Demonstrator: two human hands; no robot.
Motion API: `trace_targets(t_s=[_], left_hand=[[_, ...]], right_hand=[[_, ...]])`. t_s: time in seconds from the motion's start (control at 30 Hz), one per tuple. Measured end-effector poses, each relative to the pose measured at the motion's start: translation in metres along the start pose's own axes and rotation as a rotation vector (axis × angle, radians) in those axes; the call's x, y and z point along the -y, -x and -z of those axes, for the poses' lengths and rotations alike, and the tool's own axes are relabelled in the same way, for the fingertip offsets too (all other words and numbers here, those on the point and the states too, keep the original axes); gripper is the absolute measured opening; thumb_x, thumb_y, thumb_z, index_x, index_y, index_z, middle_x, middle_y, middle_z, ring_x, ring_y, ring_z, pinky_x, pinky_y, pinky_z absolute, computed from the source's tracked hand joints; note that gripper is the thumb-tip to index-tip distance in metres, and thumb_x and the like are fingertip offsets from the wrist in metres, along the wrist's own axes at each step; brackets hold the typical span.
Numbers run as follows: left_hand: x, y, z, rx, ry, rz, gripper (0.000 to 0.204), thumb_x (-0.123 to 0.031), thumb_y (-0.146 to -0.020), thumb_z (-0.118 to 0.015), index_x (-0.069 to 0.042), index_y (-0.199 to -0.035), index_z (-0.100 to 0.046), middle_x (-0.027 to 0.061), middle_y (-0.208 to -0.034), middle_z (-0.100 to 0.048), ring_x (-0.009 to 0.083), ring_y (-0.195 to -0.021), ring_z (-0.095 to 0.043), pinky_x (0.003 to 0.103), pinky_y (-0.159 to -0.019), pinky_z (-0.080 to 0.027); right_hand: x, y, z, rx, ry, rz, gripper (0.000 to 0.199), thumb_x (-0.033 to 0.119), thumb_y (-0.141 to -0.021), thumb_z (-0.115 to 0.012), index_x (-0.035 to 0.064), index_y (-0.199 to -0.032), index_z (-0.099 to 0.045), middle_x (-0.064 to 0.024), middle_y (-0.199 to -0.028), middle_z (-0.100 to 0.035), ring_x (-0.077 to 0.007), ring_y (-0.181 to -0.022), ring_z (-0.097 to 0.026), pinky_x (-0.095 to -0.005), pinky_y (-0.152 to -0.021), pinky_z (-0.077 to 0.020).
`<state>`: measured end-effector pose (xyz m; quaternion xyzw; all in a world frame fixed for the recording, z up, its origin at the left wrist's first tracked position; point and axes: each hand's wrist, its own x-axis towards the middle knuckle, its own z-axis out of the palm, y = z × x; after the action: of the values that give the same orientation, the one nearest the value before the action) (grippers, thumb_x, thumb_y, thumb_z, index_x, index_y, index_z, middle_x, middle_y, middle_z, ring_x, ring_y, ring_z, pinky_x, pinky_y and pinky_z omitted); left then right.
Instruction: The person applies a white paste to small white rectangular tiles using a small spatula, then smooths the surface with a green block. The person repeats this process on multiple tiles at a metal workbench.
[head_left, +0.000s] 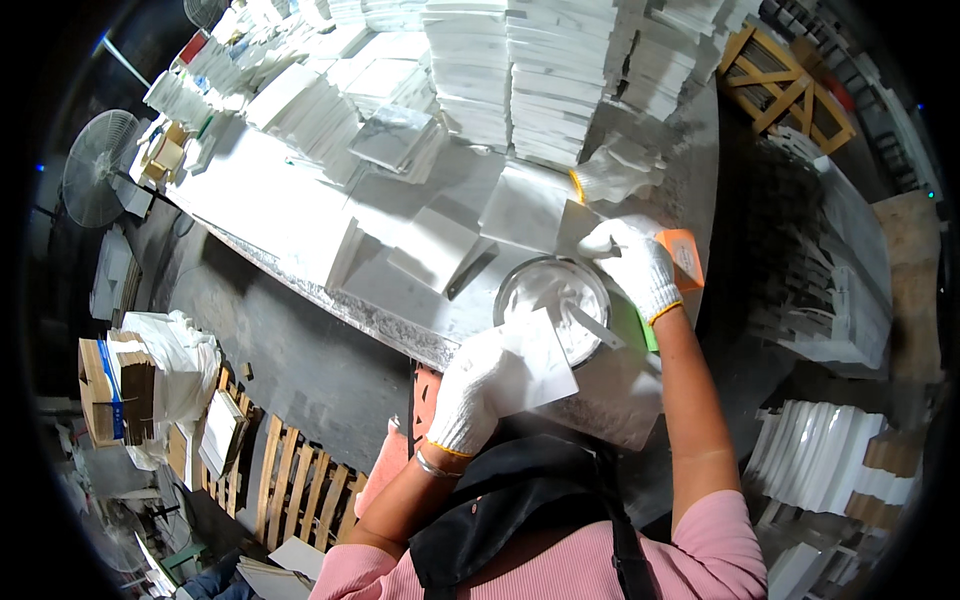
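My left hand (472,390), in a white knit glove, grips a thin white marble tile (540,362) by its left side. The tile's far edge overlaps the near rim of a round metal bowl (499,300) of white paste (545,290). A flat scraper (597,328) leans in the paste, its end over the bowl's right rim. My right hand (635,265), gloved too, is just beyond the bowl to the right. Its fingers are curled together; what they hold, if anything, is hidden. An orange box (683,260) sits beside that hand.
White tiles (435,245) lie left of the bowl, near a dark flat blade (472,272). A loose glove (620,170) rests beyond my right hand. Tall tile stacks (560,80) line the table's far side. A fan (100,168) stands far left; wooden pallets (300,480) lie lower left.
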<state>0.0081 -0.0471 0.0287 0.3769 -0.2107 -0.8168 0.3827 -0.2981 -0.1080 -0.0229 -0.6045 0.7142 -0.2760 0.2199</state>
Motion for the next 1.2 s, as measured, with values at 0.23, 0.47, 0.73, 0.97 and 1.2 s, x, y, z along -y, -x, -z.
trace_targets(t_s=[0.23, 0.47, 0.73, 0.97, 1.2], left_hand=[[-0.002, 0.001, 0.005, 0.046, -0.042, -0.024, 0.042, -0.019, -0.094, -0.066, 0.004, -0.129, -0.061, 0.0074, -0.105, -0.071, 0.0161, -0.090, -0.068, 0.030, -0.080, -0.057], [0.006, -0.001, 0.014, -0.042, -0.049, -0.123, 0.037, -0.012, -0.095, -0.067, 0.002, -0.129, -0.060, 0.0091, -0.116, -0.069, 0.0169, -0.101, -0.067, 0.030, -0.088, -0.055], [0.004, -0.002, 0.016, -0.068, -0.084, -0.191, 0.035, -0.007, -0.095, -0.068, 0.001, -0.128, -0.059, 0.0094, -0.118, -0.069, 0.0169, -0.105, -0.065, 0.031, -0.092, -0.053], [-0.002, 0.000, 0.014, -0.059, -0.080, -0.181, 0.035, -0.006, -0.094, -0.069, 0.001, -0.127, -0.059, 0.0095, -0.119, -0.069, 0.0177, -0.106, -0.065, 0.031, -0.093, -0.052], [-0.001, -0.001, 0.013, -0.062, -0.060, -0.159, 0.036, -0.009, -0.095, -0.069, 0.001, -0.128, -0.059, 0.0112, -0.120, -0.068, 0.0192, -0.107, -0.065, 0.032, -0.095, -0.052]], right_hand=[[0.042, 0.059, 0.033, -0.273, 0.100, 0.023, 0.037, 0.010, -0.084, -0.074, 0.0089, -0.121, -0.069, -0.0117, -0.107, -0.073, -0.0237, -0.090, -0.071, -0.0333, -0.077, -0.0568], [0.084, 0.125, 0.026, -0.070, -0.048, -0.193, 0.030, 0.023, -0.086, -0.079, 0.0132, -0.114, -0.074, -0.0074, -0.089, -0.073, -0.0200, -0.072, -0.069, -0.0322, -0.068, -0.0554], [0.063, 0.114, 0.008, -0.146, -0.147, -0.038, 0.019, 0.007, -0.091, -0.070, 0.0021, -0.109, -0.075, -0.0103, -0.097, -0.076, -0.0177, -0.084, -0.071, -0.0296, -0.076, -0.0547], [0.072, 0.105, 0.018, 0.020, -0.336, -0.050, 0.021, 0.009, -0.089, -0.070, 0.0045, -0.109, -0.076, -0.0113, -0.097, -0.075, -0.0198, -0.083, -0.070, -0.0294, -0.073, -0.0553], [0.107, 0.114, 0.037, -0.076, -0.593, -0.301, 0.018, 0.005, -0.092, -0.070, 0.0020, -0.108, -0.076, -0.0039, -0.091, -0.074, -0.0082, -0.076, -0.065, -0.0236, -0.063, -0.0515]])
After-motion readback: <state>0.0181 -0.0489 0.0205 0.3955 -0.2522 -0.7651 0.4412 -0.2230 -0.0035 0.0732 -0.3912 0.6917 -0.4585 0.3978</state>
